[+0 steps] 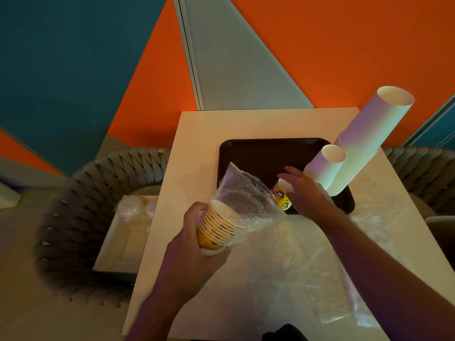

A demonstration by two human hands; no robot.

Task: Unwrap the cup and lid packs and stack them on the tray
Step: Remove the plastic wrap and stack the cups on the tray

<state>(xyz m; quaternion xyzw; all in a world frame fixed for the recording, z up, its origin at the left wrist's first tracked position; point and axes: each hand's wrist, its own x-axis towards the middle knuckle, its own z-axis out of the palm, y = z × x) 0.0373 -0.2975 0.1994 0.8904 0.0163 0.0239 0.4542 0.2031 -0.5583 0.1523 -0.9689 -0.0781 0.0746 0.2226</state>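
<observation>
Orange and teal wall panels up top, woven grey chairs on either side, and in the middle a pale square table with the dark tray sitting on it: that tray is our landmark. On the tray's right edge two stacks of plain white cups are already standing, a tall stack and a shorter stack just in front of it, both seeming to lean because of the wide lens.

Now the action. The left hand, near-left of the tray and above the table, wraps its curled fingers round the bottom of a short stack of yellow printed cups, with the clear plastic sleeve pushed up off the rims and ballooning toward the tray. The right hand is over the tray's near edge, fingers spread and loosely bent, touching or closing on the white base of another yellow stack that lies tilted there; whether it truly pinches it, I cannot tell.

Handling looks easy on weight: paper cups, very light, stiff enough along the stack but easily crushed at the rims, so the sides near the base are the place to hold. The sleeve is thin, slick and floppy; best pinched at its loose open end and drawn off along the stack.

Near the tray's front, flattened empty wrappers lie spread over the table. Left of the tray, on a lower tray on the chair, more wrapped packs wait.
</observation>
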